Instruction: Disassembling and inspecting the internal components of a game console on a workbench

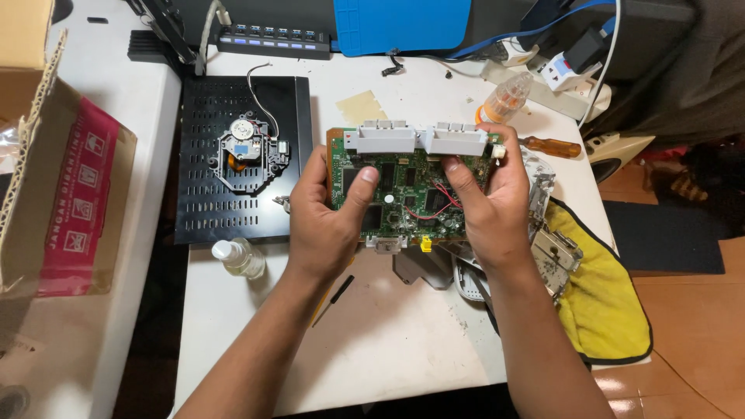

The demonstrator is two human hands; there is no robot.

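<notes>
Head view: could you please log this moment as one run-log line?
left hand: grips circuit board left edge | right hand: grips right edge | board: lifted above white table | nearby: black vented cover, yellow cloth

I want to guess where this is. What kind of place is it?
Probably a home electronics repair bench. Both hands, left hand and right hand, hold a green circuit board; a screwdriver and an opened black metal case lie on the white table.

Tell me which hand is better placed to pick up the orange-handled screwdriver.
Right. The right hand grips the circuit board's edge nearest the orange-handled screwdriver; the left hand holds the far edge, so it would likely have to cross over.
</notes>
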